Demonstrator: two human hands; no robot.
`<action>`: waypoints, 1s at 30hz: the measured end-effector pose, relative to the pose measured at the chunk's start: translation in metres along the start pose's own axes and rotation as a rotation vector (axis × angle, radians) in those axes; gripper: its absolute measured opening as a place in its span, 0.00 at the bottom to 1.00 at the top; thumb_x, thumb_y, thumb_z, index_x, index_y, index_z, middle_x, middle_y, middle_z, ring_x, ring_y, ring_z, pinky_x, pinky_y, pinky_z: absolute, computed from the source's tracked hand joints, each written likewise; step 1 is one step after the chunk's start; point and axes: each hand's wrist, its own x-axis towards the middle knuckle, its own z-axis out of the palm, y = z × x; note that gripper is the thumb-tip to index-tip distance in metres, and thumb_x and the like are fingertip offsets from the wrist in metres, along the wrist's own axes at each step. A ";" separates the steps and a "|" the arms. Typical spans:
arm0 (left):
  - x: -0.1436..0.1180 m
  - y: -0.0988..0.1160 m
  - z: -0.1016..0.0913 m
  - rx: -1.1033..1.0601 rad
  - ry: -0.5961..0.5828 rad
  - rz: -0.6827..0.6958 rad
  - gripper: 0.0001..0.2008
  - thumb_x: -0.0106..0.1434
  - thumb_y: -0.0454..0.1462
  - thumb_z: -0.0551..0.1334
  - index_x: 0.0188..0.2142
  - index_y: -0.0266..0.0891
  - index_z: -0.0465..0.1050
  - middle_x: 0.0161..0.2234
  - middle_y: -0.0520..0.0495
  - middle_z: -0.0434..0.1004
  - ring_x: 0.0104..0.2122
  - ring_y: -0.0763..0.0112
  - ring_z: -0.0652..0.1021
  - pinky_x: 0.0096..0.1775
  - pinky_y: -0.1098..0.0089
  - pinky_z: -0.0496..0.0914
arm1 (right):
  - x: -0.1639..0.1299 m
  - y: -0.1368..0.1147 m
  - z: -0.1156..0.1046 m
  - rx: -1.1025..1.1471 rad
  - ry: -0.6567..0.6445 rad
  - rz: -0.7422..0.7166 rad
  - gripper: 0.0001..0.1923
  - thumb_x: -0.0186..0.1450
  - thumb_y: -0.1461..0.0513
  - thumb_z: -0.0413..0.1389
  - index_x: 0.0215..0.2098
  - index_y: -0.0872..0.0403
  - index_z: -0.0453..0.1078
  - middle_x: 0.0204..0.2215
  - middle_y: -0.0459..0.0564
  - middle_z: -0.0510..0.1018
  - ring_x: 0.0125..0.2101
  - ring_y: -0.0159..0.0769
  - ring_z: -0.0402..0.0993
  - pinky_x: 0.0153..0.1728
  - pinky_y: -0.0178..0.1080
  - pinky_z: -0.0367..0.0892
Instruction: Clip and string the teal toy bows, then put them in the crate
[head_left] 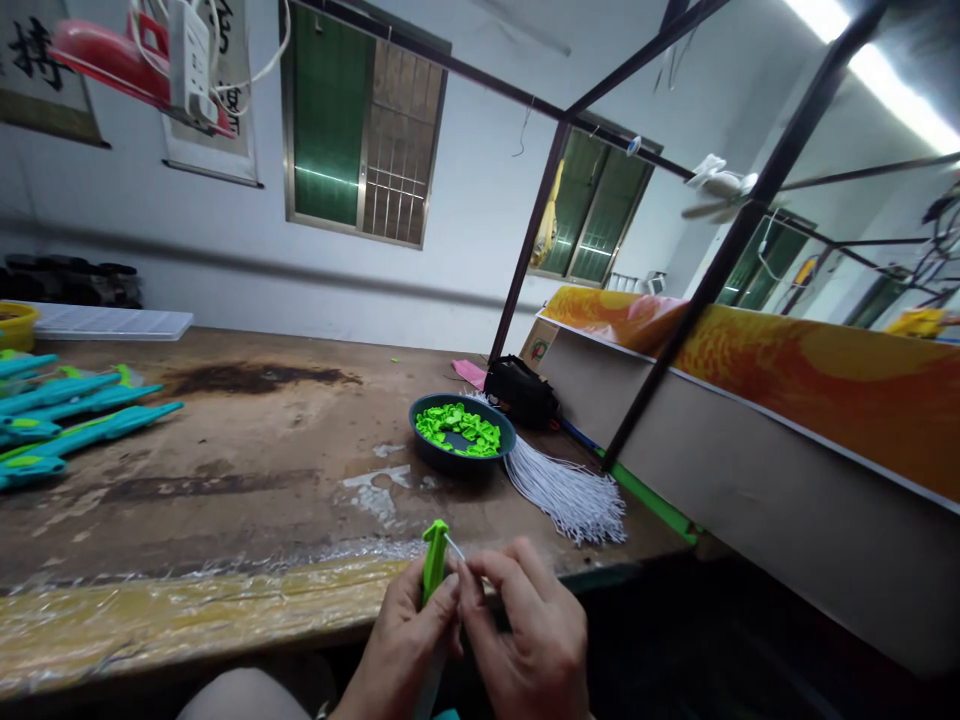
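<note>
head view: a worn, stained wooden bench (247, 450) fills the left and centre of the frame, under a white wall with barred windows (360, 130). low centre, the left hand (405, 640) grips a green plastic piece (433, 560) upright; the right hand (525, 630) pinches a white string (454, 547) against it. a dark bowl (463, 432) of green parts sits mid-frame, teal pieces (67, 420) at left.

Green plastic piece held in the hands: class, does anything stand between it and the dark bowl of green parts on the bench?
Nothing visible does. Between the green plastic piece and the dark bowl lies only bare, stained wooden bench; the white cord bundle lies off to the right.
</note>
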 end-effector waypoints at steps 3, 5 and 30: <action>0.002 -0.004 -0.002 -0.002 -0.035 0.006 0.24 0.53 0.55 0.71 0.35 0.37 0.76 0.22 0.55 0.66 0.21 0.78 0.65 0.27 0.74 0.63 | 0.002 0.000 0.000 -0.011 -0.022 0.006 0.07 0.70 0.66 0.55 0.33 0.54 0.72 0.26 0.47 0.71 0.25 0.32 0.70 0.25 0.32 0.64; 0.001 -0.002 -0.002 0.005 -0.050 0.000 0.24 0.54 0.55 0.71 0.35 0.36 0.75 0.23 0.55 0.66 0.21 0.78 0.66 0.28 0.74 0.64 | 0.002 0.001 0.001 -0.012 -0.021 0.003 0.09 0.71 0.66 0.54 0.33 0.54 0.72 0.25 0.47 0.71 0.24 0.32 0.70 0.25 0.32 0.64; -0.011 -0.003 0.011 0.091 -0.022 0.071 0.22 0.59 0.53 0.67 0.38 0.36 0.79 0.35 0.43 0.79 0.40 0.59 0.75 0.44 0.67 0.70 | 0.002 -0.004 0.017 -0.155 -0.064 0.013 0.11 0.75 0.57 0.49 0.48 0.55 0.69 0.41 0.56 0.74 0.34 0.39 0.75 0.32 0.36 0.70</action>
